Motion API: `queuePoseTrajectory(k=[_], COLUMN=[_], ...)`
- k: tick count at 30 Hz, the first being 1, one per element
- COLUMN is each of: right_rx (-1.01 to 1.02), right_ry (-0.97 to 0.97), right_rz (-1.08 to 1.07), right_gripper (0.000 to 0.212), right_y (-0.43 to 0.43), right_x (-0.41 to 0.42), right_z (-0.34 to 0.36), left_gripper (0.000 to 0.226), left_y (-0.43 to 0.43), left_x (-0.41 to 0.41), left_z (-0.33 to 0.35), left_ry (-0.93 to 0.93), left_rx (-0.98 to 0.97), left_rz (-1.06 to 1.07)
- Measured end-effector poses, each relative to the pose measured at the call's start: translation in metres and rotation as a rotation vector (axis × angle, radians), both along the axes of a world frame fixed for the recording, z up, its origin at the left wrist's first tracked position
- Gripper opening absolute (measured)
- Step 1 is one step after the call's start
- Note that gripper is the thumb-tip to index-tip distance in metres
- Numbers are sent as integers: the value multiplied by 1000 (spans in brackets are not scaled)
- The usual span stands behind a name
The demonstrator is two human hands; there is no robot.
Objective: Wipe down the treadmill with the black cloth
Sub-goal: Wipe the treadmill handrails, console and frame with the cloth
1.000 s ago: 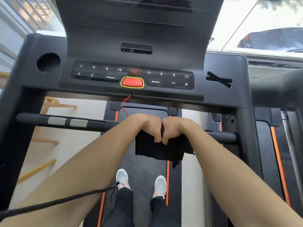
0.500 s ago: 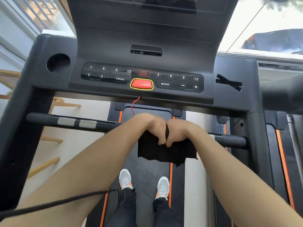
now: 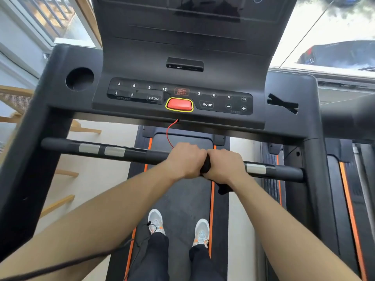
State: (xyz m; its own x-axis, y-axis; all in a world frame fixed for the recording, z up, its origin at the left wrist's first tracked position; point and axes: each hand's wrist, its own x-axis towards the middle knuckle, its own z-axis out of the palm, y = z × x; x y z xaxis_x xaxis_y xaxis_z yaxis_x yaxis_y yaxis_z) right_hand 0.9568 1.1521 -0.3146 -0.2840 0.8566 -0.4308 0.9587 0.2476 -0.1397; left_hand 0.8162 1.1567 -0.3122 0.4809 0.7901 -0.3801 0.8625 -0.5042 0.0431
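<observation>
On the handlebar [image 3: 142, 157], just right of its middle, your left hand [image 3: 185, 161] and right hand [image 3: 224, 166] now sit fist to fist, both closed over the black cloth [image 3: 206, 165]. Half a second ago the cloth hung below your fists as a loose flap; now it's bunched round the bar, with only a dark strip showing between the knuckles and a small tail [image 3: 224, 189] poking out under the right wrist. Reads as the cloth being wrapped on and the bar wipe starting; most of the treadmill looks still to do.

Handlebar is a round tube, matte black, foam or rubber by the look, with flat silvery sensor pads [image 3: 101, 150] left of your hands and one [image 3: 255, 168] just right of them. Cloth looks soft and thin, should slide along the tube fine but may snag at pad edges. Beyond the handlebar, the console [image 3: 142, 57] is hard matte plastic with a glossy button strip, a raised red stop button [image 3: 179, 104] and a round cup hole [image 3: 79, 79] far left. A thin red cord [image 3: 169, 130] drops from the console toward your left hand, so watch it when sliding. Below the handlebar the belt [image 3: 182, 199] is dull, lightly textured, with orange edge stripes; your shoes stand on it.
</observation>
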Motion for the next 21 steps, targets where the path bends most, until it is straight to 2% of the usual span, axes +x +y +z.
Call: queuePoseTrajectory(k=[3,5,6,9,11,13,14,16,18,21], right_rx=[-177,-185,-160,109,268,303,299,277,266,239], right_ry=[-71,-78,-76,14,119,263,332,482,606,524], right_rz=[18,46,41,33,29,6,-18,-115,-238,-277], right_gripper=[38,40,38,31,46,65,68,59,39,33], right_y=[16,17,13,-11,-35,-52,-57,-58,-51,-36], right_x=[-2,-3,-3,2,6,9,8,5,4,4], right_z=[11,13,13,6,0,-3,0,9,15,22], left_gripper=[28,30,30,37,50,66,68,51,28,29], left_y=[25,26,20,-18,-45,-65,-71,-73,-67,-50], left_x=[2,3,2,-9,-24,-35,-38,-40,-41,-38], left_z=[19,19,19,6,-5,-10,-12,-8,-1,11], left_ry=[60,57,34,-105,-267,-385,-426,-536,-602,-546], left_rx=[-325,-396,-351,40,200,258,277,312,328,207], left_rz=[12,79,105,119,113,128,144,200,295,391])
